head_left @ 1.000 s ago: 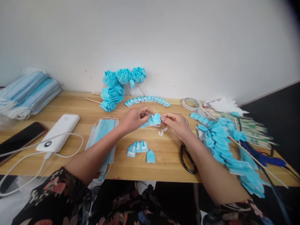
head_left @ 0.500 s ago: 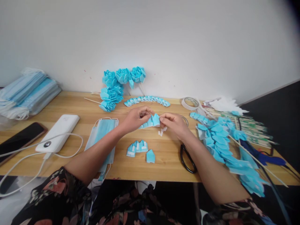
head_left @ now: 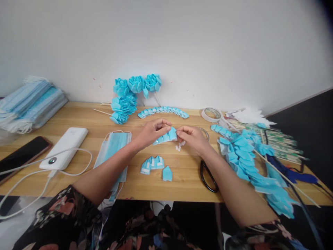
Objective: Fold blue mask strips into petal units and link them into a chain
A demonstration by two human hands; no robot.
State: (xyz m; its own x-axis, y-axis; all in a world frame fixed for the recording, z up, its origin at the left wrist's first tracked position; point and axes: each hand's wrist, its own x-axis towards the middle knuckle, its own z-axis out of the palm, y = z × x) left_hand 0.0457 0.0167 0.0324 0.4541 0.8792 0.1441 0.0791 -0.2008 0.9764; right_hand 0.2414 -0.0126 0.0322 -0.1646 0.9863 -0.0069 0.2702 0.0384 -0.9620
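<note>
Between my hands is a short strip of folded blue mask-fabric petals (head_left: 166, 136), held just above the table. My left hand (head_left: 154, 132) pinches its upper edge from the left, thumb over the fabric. At its right end, the fingertips of my right hand (head_left: 191, 137) are closed on the petal's edge. Small white paper bits (head_left: 179, 146) show below my right fingers. Nearer to me lie a joined group of petals with white tape pieces (head_left: 153, 164) and one loose petal (head_left: 167, 173).
Blue fabric flowers (head_left: 123, 102) on sticks and a curved petal strip (head_left: 163, 110) are at the back. A tape roll (head_left: 211, 115), black scissors handle (head_left: 208, 177) and petal pile (head_left: 241, 156) sit right. Left are a mask (head_left: 114, 147), power bank (head_left: 66, 147), phone (head_left: 23, 154) and mask stack (head_left: 31, 102).
My left thumb has shifted slightly right across the petal strip and now covers more of its top. The right hand has barely moved, and the things on the table stay put.
</note>
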